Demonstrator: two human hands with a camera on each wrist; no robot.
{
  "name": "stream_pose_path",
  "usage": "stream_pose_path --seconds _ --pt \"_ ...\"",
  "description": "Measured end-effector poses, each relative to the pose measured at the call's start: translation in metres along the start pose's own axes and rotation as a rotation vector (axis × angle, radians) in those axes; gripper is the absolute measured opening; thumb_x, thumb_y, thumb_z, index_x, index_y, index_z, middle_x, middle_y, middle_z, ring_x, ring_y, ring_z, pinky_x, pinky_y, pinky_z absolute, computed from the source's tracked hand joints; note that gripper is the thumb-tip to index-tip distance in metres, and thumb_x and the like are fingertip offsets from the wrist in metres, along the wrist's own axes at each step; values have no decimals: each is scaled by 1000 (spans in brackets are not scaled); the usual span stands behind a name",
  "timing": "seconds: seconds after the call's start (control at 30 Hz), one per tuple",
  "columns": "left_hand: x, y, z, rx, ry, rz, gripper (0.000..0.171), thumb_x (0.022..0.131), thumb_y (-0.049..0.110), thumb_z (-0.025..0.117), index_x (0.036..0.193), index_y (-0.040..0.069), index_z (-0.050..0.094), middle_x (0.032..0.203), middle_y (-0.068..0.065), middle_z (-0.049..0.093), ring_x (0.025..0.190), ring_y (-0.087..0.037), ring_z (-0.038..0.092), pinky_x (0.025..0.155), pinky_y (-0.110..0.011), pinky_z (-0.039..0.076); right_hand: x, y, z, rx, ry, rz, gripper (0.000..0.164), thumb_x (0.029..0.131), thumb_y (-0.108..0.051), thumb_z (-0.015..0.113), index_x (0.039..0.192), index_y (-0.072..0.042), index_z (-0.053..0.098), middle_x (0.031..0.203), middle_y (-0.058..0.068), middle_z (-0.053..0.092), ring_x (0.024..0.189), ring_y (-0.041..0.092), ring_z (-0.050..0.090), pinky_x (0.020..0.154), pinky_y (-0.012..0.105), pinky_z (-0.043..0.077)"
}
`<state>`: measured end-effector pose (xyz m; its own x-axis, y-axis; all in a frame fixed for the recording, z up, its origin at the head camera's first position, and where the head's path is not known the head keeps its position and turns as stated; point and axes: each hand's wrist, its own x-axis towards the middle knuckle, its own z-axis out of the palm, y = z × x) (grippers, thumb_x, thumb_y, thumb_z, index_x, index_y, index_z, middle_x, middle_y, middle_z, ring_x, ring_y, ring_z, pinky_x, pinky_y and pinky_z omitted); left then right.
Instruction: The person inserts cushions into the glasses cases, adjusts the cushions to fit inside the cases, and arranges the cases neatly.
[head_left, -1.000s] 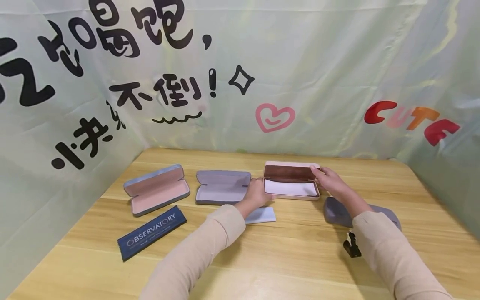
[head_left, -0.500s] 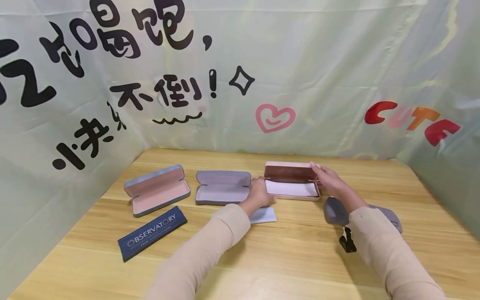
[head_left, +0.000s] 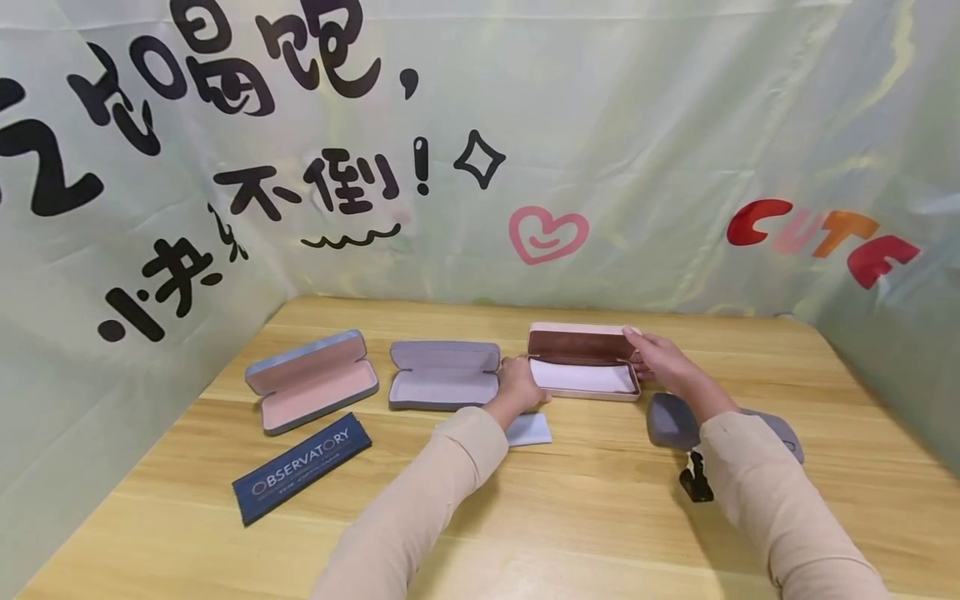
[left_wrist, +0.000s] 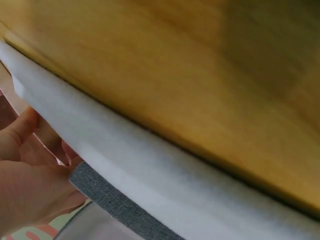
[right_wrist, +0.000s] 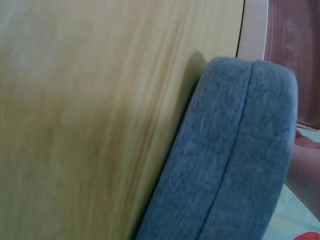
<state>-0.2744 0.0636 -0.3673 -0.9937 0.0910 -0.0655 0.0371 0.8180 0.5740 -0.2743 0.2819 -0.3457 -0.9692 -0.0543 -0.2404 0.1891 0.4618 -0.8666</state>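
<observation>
At the back right of the table, a pink glasses case (head_left: 581, 344) with a brown lining stands with its lid up. A folded white cloth (head_left: 581, 378) lies inside it. My left hand (head_left: 519, 386) holds the case's left end, thumb at the front, as the left hand (left_wrist: 35, 190) in the left wrist view also shows. With my right hand (head_left: 666, 362) I grip the right end of the lid, thumb on its inner side. The right wrist view catches only part of that right hand (right_wrist: 306, 160), beyond the pink case (right_wrist: 292, 62).
Left of my left hand, a grey-purple glasses case (head_left: 444, 385) stands open, a pale blue cloth (head_left: 530, 429) before it. Farther left are a blue case (head_left: 318, 392) with pink lining and a navy cloth (head_left: 302, 468). A closed grey case (head_left: 672, 422) lies under my right forearm.
My left hand and forearm have shifted slightly right along the pink case's left end. My right hand stays at the lid, and the cases have kept their places.
</observation>
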Motion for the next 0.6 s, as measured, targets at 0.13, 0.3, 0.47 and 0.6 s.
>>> stream_pose_path --seconds 0.13,0.3,0.47,0.6 --pt "0 -3 -1 -42 -11 35 61 69 21 82 119 -2 57 117 -20 55 112 -33 50 98 -39 41 -2 0 -1 -13 6 -2 78 98 -47 23 141 15 5 107 19 39 93 19 44 82 26 46" --pt "2 -8 -3 -39 -33 113 54 68 21 83 112 -1 60 109 -15 61 109 -28 51 98 -38 39 -4 2 -4 -32 -5 -8 79 98 -47 22 141 16 3 117 29 38 100 25 46 87 32 47" --pt "5 -11 -5 -64 -87 148 56 67 19 83 113 -1 60 112 -16 61 111 -27 52 100 -35 41 -4 5 -8 -28 -8 -4 78 97 -48 24 141 14 10 105 19 40 89 18 48 76 25 49" --pt "7 -12 -7 -87 -115 176 53 67 17 83 111 -2 60 110 -15 62 107 -25 55 98 -33 43 -6 5 -10 -13 -31 -6 78 97 -50 25 141 13 10 97 12 38 83 14 44 72 24 48"
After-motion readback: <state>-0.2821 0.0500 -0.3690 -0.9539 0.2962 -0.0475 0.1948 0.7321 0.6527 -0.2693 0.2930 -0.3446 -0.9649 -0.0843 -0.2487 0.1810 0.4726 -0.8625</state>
